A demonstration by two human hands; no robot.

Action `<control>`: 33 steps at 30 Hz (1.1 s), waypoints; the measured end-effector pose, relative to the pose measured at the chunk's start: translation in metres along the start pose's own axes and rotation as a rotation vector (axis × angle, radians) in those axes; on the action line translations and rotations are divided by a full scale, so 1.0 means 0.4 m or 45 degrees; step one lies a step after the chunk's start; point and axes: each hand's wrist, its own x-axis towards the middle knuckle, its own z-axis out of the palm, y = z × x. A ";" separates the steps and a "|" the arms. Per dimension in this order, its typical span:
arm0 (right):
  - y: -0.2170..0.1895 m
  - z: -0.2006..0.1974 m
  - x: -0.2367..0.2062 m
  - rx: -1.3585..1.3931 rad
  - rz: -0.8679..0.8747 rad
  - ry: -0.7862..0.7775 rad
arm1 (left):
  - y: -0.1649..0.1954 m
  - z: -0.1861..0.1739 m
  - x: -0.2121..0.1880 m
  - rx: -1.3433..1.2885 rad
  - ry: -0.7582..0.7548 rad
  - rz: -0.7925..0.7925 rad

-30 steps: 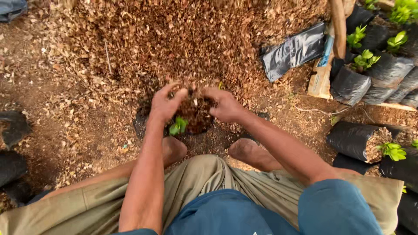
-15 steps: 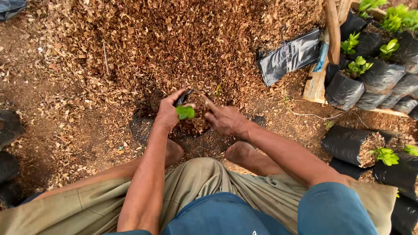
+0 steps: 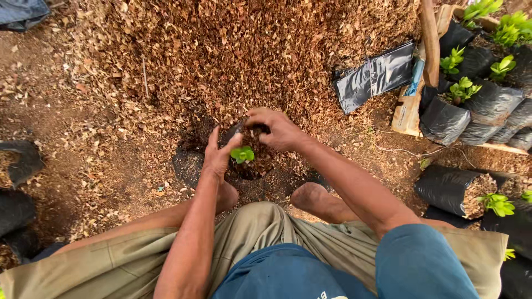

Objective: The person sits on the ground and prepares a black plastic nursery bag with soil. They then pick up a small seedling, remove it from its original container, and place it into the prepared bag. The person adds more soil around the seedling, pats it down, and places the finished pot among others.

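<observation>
A small green seedling [image 3: 242,154] stands in a black grow bag [image 3: 191,166] filled with brown wood shavings, set on the ground between my bare feet. My left hand [image 3: 219,158] is beside the seedling on its left, fingers pinched at its stem. My right hand [image 3: 280,130] rests on the far rim of the bag, fingers curled into the shavings and the bag's edge. What lies under the right palm is hidden.
A big heap of wood shavings [image 3: 233,55] spreads ahead. An empty flat black bag [image 3: 374,77] lies to the right by a wooden plank [image 3: 429,39]. Filled bags with seedlings [image 3: 460,105] stand at right, one tipped bag [image 3: 457,191] nearer. Dark bags [image 3: 19,163] sit at left.
The seedling has gone from lying low near my left hand to standing upright in the bag. My right hand has moved up to the bag's far rim.
</observation>
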 end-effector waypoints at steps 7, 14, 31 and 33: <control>-0.053 -0.019 -0.064 0.529 1.054 -0.135 | 0.005 0.043 -0.028 -0.166 -0.263 0.088; -0.013 -0.061 -0.037 -0.350 1.009 -0.279 | 0.048 0.077 0.010 0.496 -0.473 0.399; 0.110 -0.267 0.024 0.058 0.956 -0.484 | 0.062 0.082 0.027 0.459 -0.214 0.341; 0.131 -0.291 0.041 -0.447 1.056 -0.383 | 0.060 0.103 0.037 0.536 -0.116 0.236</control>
